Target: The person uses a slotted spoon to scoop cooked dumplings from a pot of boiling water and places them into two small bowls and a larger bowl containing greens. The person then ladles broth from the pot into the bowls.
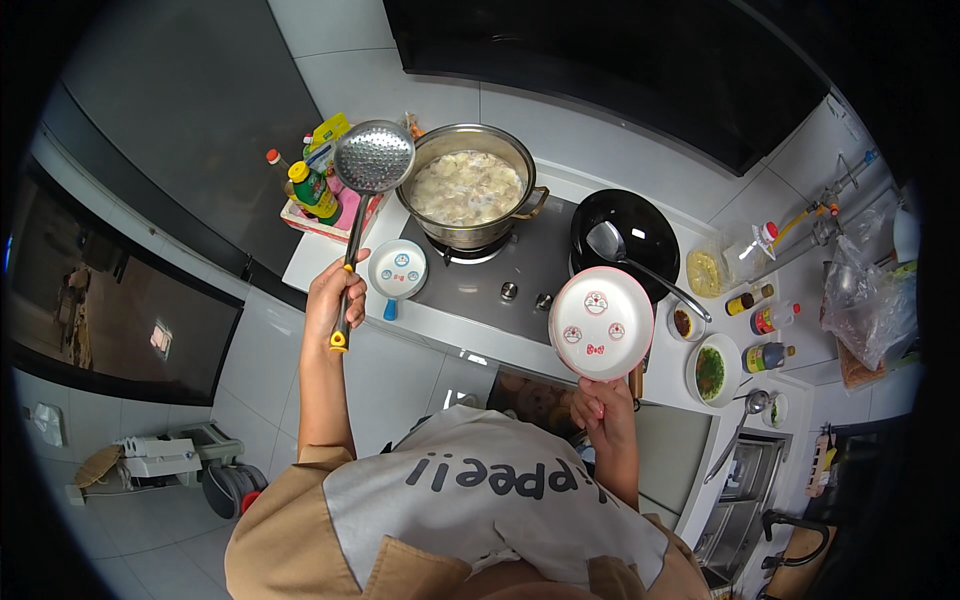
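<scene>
My left hand (335, 298) grips the dark handle of a perforated metal skimmer (374, 157), its round head raised left of the pot. In my right hand (604, 411) is the handle of a white bowl with a pink rim (600, 349) and red cartoon faces inside; no food shows in it. A large steel pot (466, 234) stands on the left burner, filled with bubbling liquid and pale dumplings (469, 187). Between the pot and the counter's front edge sits a similar white bowl (398, 271) with a blue handle and blue cartoon faces.
A black wok (634, 225) holding a metal spatula (606, 241) sits on the right burner. Right of it are a bowl of chopped greens (709, 373), a sauce bowl (682, 323), several bottles (766, 357) and a ladle (756, 403). A condiment basket (300, 220) occupies the left corner.
</scene>
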`<control>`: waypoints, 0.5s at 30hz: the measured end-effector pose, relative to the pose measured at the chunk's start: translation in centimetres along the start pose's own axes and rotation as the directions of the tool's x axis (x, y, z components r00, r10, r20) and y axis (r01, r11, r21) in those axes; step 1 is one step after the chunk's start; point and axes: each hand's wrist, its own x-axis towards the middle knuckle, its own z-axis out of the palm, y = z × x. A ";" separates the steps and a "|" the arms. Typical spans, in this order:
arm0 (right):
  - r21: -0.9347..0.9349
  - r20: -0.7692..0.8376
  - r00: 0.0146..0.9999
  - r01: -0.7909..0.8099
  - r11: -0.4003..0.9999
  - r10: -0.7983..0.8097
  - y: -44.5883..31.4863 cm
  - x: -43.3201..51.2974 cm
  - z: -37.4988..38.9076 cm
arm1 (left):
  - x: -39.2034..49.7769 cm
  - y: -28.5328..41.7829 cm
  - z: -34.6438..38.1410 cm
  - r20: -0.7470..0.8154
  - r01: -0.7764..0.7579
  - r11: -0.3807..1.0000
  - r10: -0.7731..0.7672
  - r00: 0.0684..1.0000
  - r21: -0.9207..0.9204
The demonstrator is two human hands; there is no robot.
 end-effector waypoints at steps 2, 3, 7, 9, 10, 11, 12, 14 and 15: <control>-0.004 0.000 1.000 -0.001 1.000 0.001 0.0 0.0 0.0 | 0.0 0.0 0.0 0.002 0.000 1.000 0.000 1.000 -0.001; -0.005 0.000 1.000 -0.002 1.000 0.002 0.0 0.0 -0.1 | 0.1 0.0 0.0 0.003 0.000 1.000 0.000 1.000 -0.001; -0.005 0.000 1.000 -0.002 1.000 0.002 0.0 0.0 -0.1 | 0.2 0.0 0.1 0.015 -0.001 1.000 0.001 1.000 -0.005; -0.003 0.000 1.000 -0.002 1.000 0.002 0.0 0.0 -0.1 | 0.2 0.0 0.1 0.008 0.009 1.000 -0.009 1.000 -0.004; -0.002 0.002 1.000 -0.002 1.000 0.002 0.0 0.0 -0.1 | 0.2 0.0 0.1 0.015 0.005 1.000 -0.005 1.000 -0.004; -0.002 0.004 1.000 -0.002 1.000 0.002 0.0 0.0 -0.1 | 0.2 0.0 0.2 0.010 0.012 1.000 -0.012 1.000 -0.005; -0.001 0.006 1.000 -0.002 1.000 0.002 0.1 0.0 -0.1 | 0.2 0.0 0.2 0.011 0.013 1.000 -0.013 1.000 -0.006; -0.004 0.009 1.000 0.000 1.000 0.000 0.1 0.0 -0.1 | 0.2 0.0 0.2 0.012 0.016 1.000 -0.016 1.000 -0.007; -0.005 0.016 1.000 0.006 1.000 -0.006 0.1 0.0 -0.1 | 0.2 -0.1 0.2 0.012 0.017 1.000 -0.017 1.000 -0.008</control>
